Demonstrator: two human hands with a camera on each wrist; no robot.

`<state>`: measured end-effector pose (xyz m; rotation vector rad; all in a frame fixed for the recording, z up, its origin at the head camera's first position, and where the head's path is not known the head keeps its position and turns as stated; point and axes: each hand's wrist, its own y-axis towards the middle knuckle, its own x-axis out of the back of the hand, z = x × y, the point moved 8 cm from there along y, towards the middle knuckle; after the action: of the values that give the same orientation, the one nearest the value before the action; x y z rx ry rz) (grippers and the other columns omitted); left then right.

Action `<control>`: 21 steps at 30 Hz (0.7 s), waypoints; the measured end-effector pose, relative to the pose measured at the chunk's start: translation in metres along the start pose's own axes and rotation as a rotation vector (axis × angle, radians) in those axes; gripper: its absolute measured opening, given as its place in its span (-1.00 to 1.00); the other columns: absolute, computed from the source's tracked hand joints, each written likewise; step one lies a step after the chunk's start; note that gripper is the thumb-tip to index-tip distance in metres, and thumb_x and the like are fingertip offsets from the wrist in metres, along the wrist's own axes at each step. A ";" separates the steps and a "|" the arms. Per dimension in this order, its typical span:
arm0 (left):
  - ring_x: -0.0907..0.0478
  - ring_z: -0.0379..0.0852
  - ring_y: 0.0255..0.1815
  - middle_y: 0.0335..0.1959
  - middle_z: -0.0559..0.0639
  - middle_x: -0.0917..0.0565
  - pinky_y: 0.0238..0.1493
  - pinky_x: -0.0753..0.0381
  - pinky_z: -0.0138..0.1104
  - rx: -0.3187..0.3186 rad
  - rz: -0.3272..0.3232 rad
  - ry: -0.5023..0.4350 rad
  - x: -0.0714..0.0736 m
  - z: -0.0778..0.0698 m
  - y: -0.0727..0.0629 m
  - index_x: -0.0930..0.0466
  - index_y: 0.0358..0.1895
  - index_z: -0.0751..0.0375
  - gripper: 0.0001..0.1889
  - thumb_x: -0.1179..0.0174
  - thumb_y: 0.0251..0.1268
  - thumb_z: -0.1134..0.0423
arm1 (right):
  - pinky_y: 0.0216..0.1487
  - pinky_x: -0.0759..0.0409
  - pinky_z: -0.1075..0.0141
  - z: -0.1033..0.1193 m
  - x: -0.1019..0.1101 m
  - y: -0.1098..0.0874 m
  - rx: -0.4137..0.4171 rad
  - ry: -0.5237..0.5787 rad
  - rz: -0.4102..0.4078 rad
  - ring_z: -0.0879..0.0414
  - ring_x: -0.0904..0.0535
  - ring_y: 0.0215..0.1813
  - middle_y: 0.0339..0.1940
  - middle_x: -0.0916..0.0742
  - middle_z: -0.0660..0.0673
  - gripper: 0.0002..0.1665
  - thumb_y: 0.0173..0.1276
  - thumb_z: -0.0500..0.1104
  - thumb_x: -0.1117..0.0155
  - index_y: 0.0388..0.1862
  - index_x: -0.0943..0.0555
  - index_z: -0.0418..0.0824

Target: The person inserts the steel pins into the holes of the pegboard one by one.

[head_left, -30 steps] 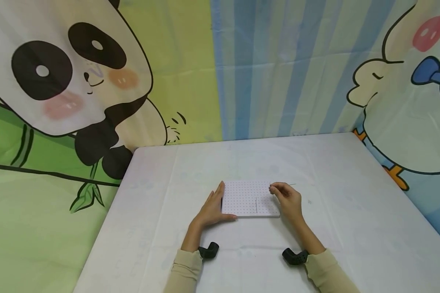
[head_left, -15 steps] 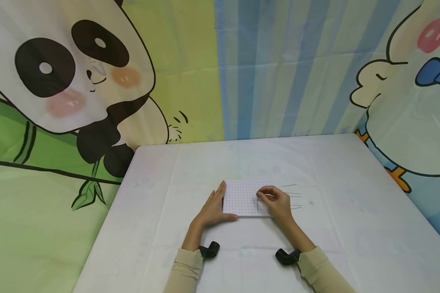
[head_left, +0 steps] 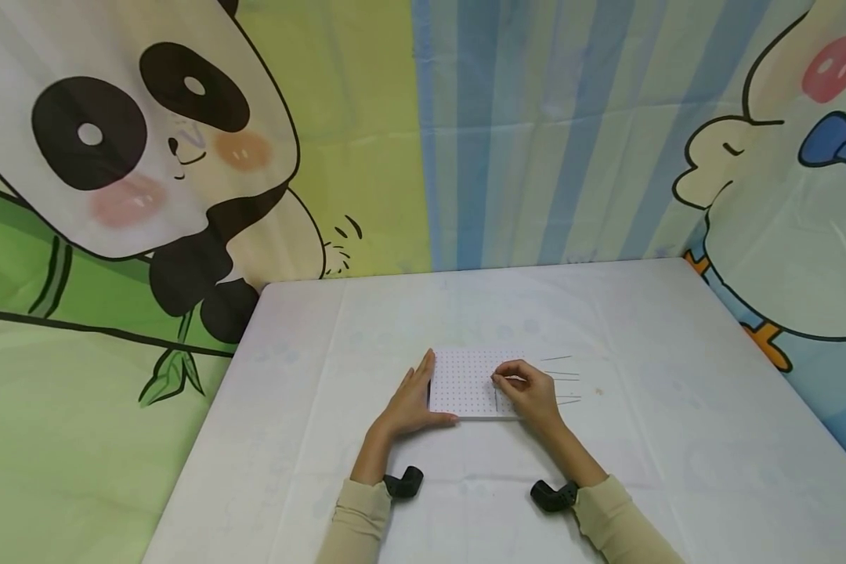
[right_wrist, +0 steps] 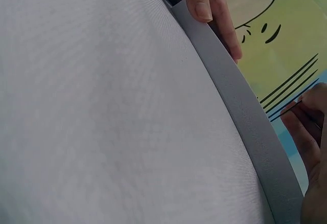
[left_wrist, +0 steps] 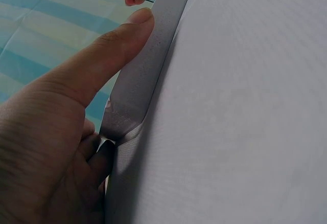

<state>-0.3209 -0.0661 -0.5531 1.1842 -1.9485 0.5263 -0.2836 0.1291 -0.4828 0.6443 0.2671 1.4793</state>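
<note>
A white board [head_left: 458, 380] dotted with small holes lies on the table. My left hand [head_left: 410, 403] braces its near left corner, fingers straight along the left side and thumb along the near side. In the left wrist view the thumb [left_wrist: 110, 52] presses against the board's thick edge [left_wrist: 145, 70]. My right hand [head_left: 539, 395] is over the board's right half, thumb and fingertips pinching a thin dark rod [head_left: 496, 399]. Several thin rods [right_wrist: 288, 79] stand up parallel from the board in the right wrist view, beside the pinching fingertips [right_wrist: 290, 112].
More thin rods [head_left: 567, 380] show to the right of the board, partly behind the right hand. A white cloth covers the table [head_left: 366, 329]. Printed fabric [head_left: 529, 157] with a panda and stripes hangs behind it.
My right hand has moved left and nearer, from the board's far right corner to the rod, uncovering the rods at right. In the last half second it hardly moves. The left hand stays put.
</note>
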 end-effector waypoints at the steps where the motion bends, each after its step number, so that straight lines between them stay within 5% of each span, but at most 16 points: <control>1: 0.23 -0.16 0.46 0.48 0.04 0.23 0.42 0.29 -0.23 0.000 0.001 0.000 0.000 -0.001 0.000 0.33 0.46 0.27 0.37 -0.40 -0.31 -0.30 | -0.27 -0.64 0.33 0.000 0.000 0.000 0.004 0.005 0.004 -0.13 -0.64 -0.29 -0.38 -0.67 -0.36 -0.87 0.06 -0.53 -0.30 -0.36 -0.57 -0.52; 21: 0.22 -0.13 0.46 0.49 0.05 0.22 0.42 0.26 -0.20 -0.026 -0.009 -0.017 0.001 -0.002 -0.001 0.29 0.46 0.27 0.36 -0.40 -0.32 -0.30 | -0.34 -0.66 0.28 0.003 -0.004 -0.001 0.042 -0.065 0.048 -0.13 -0.66 -0.34 -0.42 -0.69 -0.27 -0.88 0.03 -0.56 -0.29 -0.41 -0.60 -0.46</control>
<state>-0.3193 -0.0659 -0.5515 1.1839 -1.9578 0.4863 -0.2818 0.1251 -0.4817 0.7358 0.2345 1.4990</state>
